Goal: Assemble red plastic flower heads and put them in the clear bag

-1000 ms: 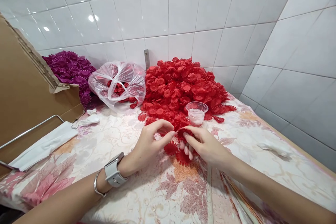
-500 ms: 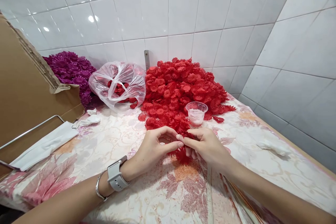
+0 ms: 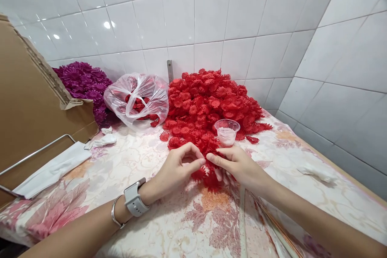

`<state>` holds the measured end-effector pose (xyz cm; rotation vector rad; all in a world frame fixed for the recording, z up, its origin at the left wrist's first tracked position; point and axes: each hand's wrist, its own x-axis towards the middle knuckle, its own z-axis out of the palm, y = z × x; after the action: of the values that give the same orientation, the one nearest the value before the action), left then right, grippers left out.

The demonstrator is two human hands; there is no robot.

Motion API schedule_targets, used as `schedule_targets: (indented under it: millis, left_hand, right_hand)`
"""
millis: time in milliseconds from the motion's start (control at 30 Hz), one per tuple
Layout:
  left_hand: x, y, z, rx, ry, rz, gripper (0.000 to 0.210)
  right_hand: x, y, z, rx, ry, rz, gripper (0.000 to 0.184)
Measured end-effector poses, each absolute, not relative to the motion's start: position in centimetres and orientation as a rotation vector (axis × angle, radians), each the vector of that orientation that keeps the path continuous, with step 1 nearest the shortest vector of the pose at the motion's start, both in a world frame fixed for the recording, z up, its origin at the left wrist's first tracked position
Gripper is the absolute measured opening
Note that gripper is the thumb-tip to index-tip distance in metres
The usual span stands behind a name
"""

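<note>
My left hand (image 3: 181,165), with a watch and a bangle at the wrist, has its thumb and forefinger curled together in a pinch. Whatever lies between those fingertips is too small to make out. Just to the right, my right hand (image 3: 237,165) is closed around a red fabric flower (image 3: 213,181), whose petals show below and between the hands. A small gap separates the two sets of fingertips. Directly beyond rises a big heap of red fabric flower pieces (image 3: 205,100). A clear plastic cup (image 3: 227,132) with white stuff inside stands at its front edge.
A tied clear bag (image 3: 137,102) of red pieces and a purple flower heap (image 3: 86,86) sit back left. A cardboard box (image 3: 36,96) borders the left side. Thin sticks (image 3: 278,227) lie under my right forearm. Crumpled white plastic (image 3: 317,173) rests at right on the flowered tablecloth (image 3: 127,161).
My fingertips, which were touching, have come slightly apart. The view has shifted a little; the heaps, bag and cup stay in place.
</note>
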<state>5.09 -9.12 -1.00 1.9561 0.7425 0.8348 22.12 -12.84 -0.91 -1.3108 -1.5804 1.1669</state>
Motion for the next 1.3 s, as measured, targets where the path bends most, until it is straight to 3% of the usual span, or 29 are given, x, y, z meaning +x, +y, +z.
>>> schedule_targets:
  millis: [167,467,700,800,1000,1300]
  left_hand:
    - [5.4,-10.2,-1.3,1.99,0.759,0.825,0.015]
    - [5.4,-9.6,-1.3,2.159,0.936,0.67,0.011]
    - [5.3,-9.4,-1.9,2.559,1.249,0.748,0.006]
    - [4.7,-8.2,-1.8,2.656,1.441,0.812,0.006]
    - [4.5,-7.3,-1.3,2.667,1.122,0.964,0.02]
    - [5.3,-9.3,-1.2,2.208,0.814,0.931,0.012]
  right_hand:
    - [22.0,-13.0,-1.4,-1.351,-1.596,1.102,0.045]
    - [22.3,-12.6,-1.6,-1.383,-1.737,1.162,0.035]
    - [21.9,-13.4,-0.7,-1.659,-2.086,0.311,0.029]
    - [21.9,-13.6,-0.7,-1.766,-2.032,0.156,0.025]
    - [22.3,-12.8,-1.3,-1.47,-1.809,0.665,0.02]
    - [21.6,-13.0,-1.3,-1.282,-1.596,1.194,0.018]
